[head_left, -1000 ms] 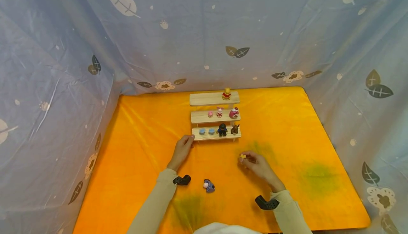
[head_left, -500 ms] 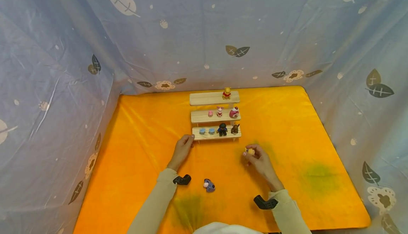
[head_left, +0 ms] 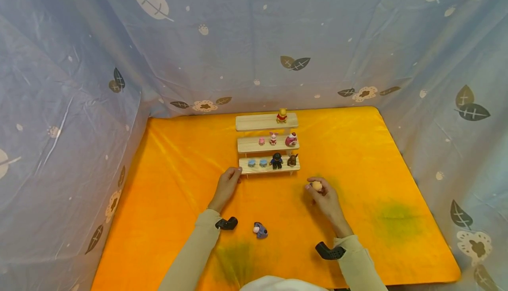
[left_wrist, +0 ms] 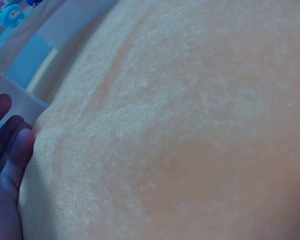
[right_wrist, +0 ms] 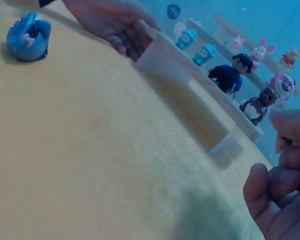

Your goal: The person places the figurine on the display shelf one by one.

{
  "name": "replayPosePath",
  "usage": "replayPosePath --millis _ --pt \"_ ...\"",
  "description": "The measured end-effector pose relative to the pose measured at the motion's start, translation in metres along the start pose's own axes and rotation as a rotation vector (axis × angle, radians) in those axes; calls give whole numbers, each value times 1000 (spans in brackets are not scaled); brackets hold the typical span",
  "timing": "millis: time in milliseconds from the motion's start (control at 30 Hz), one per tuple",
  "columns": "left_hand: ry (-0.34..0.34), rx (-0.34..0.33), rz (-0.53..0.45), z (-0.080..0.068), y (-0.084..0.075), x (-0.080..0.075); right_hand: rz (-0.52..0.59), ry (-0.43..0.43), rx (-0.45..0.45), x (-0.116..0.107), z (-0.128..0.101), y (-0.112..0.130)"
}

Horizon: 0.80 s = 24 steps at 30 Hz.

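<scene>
My right hand [head_left: 327,200] pinches a small figurine [head_left: 316,186] with a round cream-yellow top, held above the cloth right of the shelf; fingers cover most of it, and the right wrist view barely shows it. My left hand [head_left: 227,187] grips the front left corner of a three-tier wooden display shelf [head_left: 267,124], thumb and fingers at its edge. On the bottom tier stand two small light-blue figurines [head_left: 252,163], a dark-haired figure in dark clothes [head_left: 276,162] and a brown eared figure [head_left: 292,161]. A blue-purple donkey figurine [head_left: 260,230] lies on the cloth nearer the body.
The middle tier bears a tiny pink figurine [head_left: 262,141], a pink piglet [head_left: 273,139] and a magenta bear-like figure [head_left: 291,140]. A yellow bear in red [head_left: 282,116] sits on the top tier. An orange-yellow cloth [head_left: 178,150] covers the table; patterned curtains [head_left: 254,39] surround it.
The right hand has shifted slightly right and away from the body, and the figurine has turned in its fingers so its round top faces up. The left hand and shelf stay in place.
</scene>
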<state>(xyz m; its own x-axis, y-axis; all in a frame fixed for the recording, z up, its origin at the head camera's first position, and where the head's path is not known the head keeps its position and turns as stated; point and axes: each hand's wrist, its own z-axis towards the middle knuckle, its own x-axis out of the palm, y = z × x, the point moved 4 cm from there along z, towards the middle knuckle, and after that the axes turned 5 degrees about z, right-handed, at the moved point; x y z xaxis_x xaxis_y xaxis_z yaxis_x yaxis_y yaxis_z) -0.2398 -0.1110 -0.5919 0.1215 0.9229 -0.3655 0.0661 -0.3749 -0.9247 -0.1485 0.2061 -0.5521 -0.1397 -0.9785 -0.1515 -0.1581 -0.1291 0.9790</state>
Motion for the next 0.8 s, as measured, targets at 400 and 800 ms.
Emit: replayPosePath --millis 400,800 --pt "4 -3 -4 1 1 -1 186 91 18 4 1 8" --pt "-6 -11 -25 -1 0 0 85 65 18 8 -2 10"
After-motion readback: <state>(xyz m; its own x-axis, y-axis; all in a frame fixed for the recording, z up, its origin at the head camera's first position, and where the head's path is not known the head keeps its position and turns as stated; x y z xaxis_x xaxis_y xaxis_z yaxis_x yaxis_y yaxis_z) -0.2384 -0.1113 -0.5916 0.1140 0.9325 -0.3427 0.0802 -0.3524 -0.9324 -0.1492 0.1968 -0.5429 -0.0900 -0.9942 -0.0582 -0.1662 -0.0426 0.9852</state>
